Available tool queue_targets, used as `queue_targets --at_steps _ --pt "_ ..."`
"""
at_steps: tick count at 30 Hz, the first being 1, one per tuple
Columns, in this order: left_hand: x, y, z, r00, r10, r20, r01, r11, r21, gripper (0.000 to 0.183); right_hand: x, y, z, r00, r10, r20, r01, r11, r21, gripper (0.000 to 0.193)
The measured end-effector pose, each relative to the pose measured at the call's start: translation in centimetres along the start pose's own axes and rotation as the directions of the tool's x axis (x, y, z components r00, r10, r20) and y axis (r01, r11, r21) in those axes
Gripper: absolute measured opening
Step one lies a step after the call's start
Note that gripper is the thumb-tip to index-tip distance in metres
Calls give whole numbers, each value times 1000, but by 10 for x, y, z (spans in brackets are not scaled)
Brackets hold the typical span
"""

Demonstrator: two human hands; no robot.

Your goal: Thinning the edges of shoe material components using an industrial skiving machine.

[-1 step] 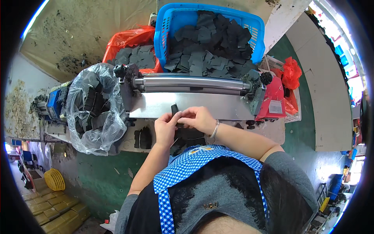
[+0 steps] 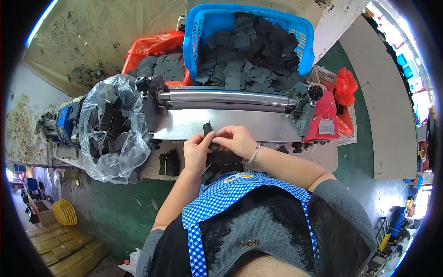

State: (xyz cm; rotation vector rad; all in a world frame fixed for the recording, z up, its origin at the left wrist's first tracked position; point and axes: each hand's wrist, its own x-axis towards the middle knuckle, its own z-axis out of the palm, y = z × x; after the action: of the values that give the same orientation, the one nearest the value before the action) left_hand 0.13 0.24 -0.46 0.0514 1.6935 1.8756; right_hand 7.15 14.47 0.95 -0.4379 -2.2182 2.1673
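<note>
Between my two hands is a small black piece of sheet material (image 2: 207,127), its upper end sticking out past my fingers. My left hand (image 2: 196,151) pinches it from the left. The fingertips of my right hand (image 2: 237,140), a bracelet at its wrist, are closed on its lower part, which they partly hide. Both hands are over the front edge of a shiny metal plate (image 2: 258,125). Behind that plate run the steel rollers (image 2: 226,97) of a machine. Black bundles (image 2: 224,159) lie below my hands, close to my checked apron.
Beyond the rollers, a blue basket (image 2: 306,46) holds many dark pieces, beside a red bag (image 2: 143,46) of similar pieces. A clear plastic bag (image 2: 121,161) with black bundles stands at left. Another black bundle (image 2: 169,164) lies nearby. A red machine housing (image 2: 324,115) is at right.
The black piece has turned slightly in my fingers, its upper end tilting and showing a broader face. My hands have barely moved.
</note>
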Motion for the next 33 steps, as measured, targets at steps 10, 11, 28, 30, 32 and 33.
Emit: queue_targets --at_steps 10,11,28,30,32,33 --pt "3 6 -1 999 40 17 -40 999 2 13 9 2 -16 970 232 -68 -222 966 131 25" --pt "3 7 -3 999 40 19 -40 999 3 13 14 1 -23 921 365 -134 -326 913 247 25" --pt "8 5 -23 979 155 -131 -177 969 -171 20 34 13 -56 802 502 -323 -288 799 528 23" --pt "5 8 -26 983 165 -84 -181 954 -238 17 28 7 -49 853 462 -241 -309 821 479 24" --pt "0 0 -31 986 162 -40 -167 971 -170 17 2 -16 -16 885 466 -9 -428 819 382 23" --pt "-3 -2 -32 985 171 16 -169 980 -102 17 -6 -21 -4 865 453 216 -498 826 263 22"
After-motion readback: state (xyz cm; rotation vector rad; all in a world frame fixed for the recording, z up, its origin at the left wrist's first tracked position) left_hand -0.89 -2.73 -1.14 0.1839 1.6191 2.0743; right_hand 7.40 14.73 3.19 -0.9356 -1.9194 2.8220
